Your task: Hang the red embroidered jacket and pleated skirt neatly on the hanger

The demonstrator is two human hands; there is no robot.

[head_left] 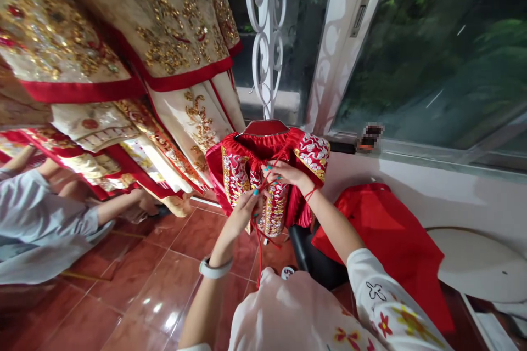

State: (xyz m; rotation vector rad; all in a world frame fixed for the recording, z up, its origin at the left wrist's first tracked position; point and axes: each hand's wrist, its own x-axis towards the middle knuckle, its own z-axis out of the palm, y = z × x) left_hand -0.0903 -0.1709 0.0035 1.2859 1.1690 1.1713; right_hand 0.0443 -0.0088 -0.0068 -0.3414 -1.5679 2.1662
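Note:
A red garment (pixel 275 211) with silver and gold embroidery hangs in front of me on a red hanger (pixel 265 128). Thin red cords (pixel 260 255) dangle from its front, below my hands. My right hand (pixel 284 172) is at the gathered waistband, its fingers pinched on a red cord. Lower and to the left, my left hand (pixel 246 207) also has its fingers closed around the cord, against the embroidered panels. Part of the cord between the hands is hidden by my fingers.
Gold-sequinned robes (pixel 181 27) with red hems hang at the left. A white scrolled metal stand (pixel 267 27) rises behind the garment. Red cloth (pixel 370 225) lies at the right, beside a round white top (pixel 486 263). Another person's grey clothing (pixel 37 219) shows at far left.

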